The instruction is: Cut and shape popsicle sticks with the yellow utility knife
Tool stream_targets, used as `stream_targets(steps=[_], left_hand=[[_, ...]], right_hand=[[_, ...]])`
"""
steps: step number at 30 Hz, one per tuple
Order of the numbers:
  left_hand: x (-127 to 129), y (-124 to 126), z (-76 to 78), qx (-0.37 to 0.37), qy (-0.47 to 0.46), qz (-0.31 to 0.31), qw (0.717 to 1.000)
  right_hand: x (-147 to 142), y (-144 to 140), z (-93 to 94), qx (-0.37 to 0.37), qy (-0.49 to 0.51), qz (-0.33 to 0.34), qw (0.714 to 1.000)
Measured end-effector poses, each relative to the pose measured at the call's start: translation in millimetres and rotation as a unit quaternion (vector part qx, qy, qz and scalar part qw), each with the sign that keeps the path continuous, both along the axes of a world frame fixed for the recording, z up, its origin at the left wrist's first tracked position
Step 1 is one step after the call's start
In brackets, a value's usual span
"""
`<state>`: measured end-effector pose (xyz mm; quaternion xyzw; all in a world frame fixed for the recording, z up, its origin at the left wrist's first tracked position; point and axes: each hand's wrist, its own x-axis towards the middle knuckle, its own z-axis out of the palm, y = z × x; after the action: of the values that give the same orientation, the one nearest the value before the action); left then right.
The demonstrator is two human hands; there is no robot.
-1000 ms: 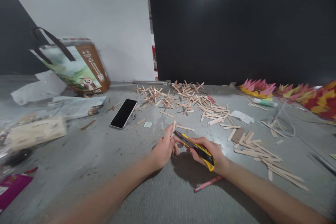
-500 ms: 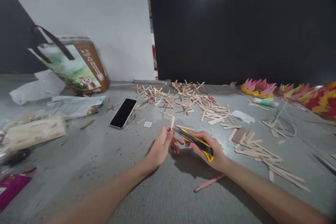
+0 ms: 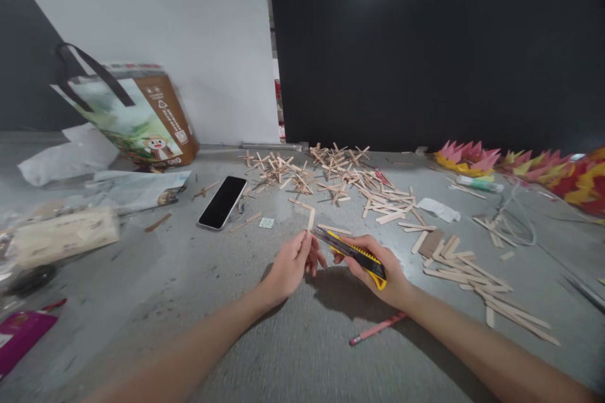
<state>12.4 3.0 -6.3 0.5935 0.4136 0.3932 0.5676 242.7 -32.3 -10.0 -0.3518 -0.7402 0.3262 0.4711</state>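
Observation:
Pinched in my left hand (image 3: 293, 259) is the lower end of a wooden craft stick (image 3: 311, 219). Its upper end meets another stick (image 3: 300, 203) at an angle; whether the two are joined or one bent piece, I cannot tell. My right hand (image 3: 378, 271) is closed round a yellow and black utility knife (image 3: 357, 255), its tip pointing up and left, close beside the held stick. I cannot tell if the tip touches it. Just behind the knife lies a loose craft stick (image 3: 334, 229). A pink pencil (image 3: 377, 329) rests under my right forearm.
Crossed stick pieces (image 3: 288, 171) are heaped at the back, with loose sticks (image 3: 467, 274) on the right. A phone (image 3: 222, 203) lies left of centre. A carry bag (image 3: 137, 116) and plastic packages (image 3: 66, 233) stand left; paper crowns (image 3: 467, 157) sit back right beside a cable (image 3: 532, 220).
Both hands keep nearly the same place and grip. The fingers of my left hand have drawn back slightly from the knife. Otherwise the view has only shifted a little.

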Motion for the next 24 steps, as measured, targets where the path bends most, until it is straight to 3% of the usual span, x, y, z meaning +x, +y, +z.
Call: stream_targets(steps=[7, 24], left_hand=[[-2, 4, 4.0, -0.031, -0.057, -0.041, 0.997], [-5, 6, 13.7, -0.066, -0.089, -0.057, 0.992]], right_hand=[[-2, 1, 0.6, -0.014, 0.028, 0.02, 0.999], [-3, 2, 4.8, -0.023, 0.03, 0.03, 0.999]])
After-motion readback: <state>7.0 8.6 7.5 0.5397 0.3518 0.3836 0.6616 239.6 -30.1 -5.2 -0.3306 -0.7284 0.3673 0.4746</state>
